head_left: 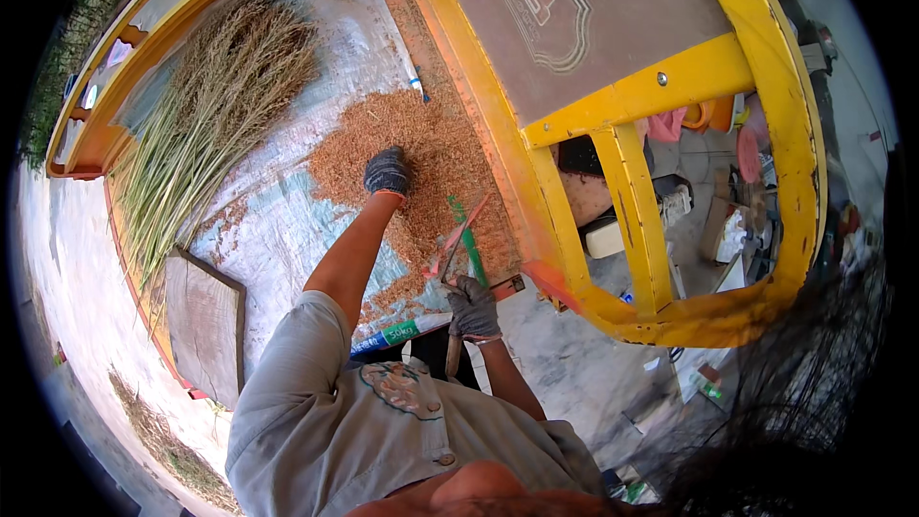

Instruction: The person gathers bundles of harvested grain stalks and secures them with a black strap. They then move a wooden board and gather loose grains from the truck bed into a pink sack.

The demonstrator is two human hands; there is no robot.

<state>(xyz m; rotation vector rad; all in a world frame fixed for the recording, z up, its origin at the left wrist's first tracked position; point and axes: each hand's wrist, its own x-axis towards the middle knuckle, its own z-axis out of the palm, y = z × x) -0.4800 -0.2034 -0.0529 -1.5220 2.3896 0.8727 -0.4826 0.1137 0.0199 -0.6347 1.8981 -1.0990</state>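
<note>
Holding a wooden-handled tool (453, 356) just beyond your grey shirt (325, 421), your gloved right hand (474, 310) is wrapped tight round it, and its thin blade seems to slant up over the grain. Farther out, your gloved left hand (387, 172) touches the heap of reddish-brown grain (431, 158), fingers seemingly curled; you cannot tell from above whether they hold any. The grain lies spread on a pale plastic sheet (278, 220), with a wooden board (204, 325) to the left and a bundle of cut stalks (225, 101) beyond it. A yellow frame (639, 230) walls off the right side. Lettering marks the blue-and-green edge strip (397, 332) near you, and pale characters sit inside a lined border on the brown panel (632, 29)
</note>
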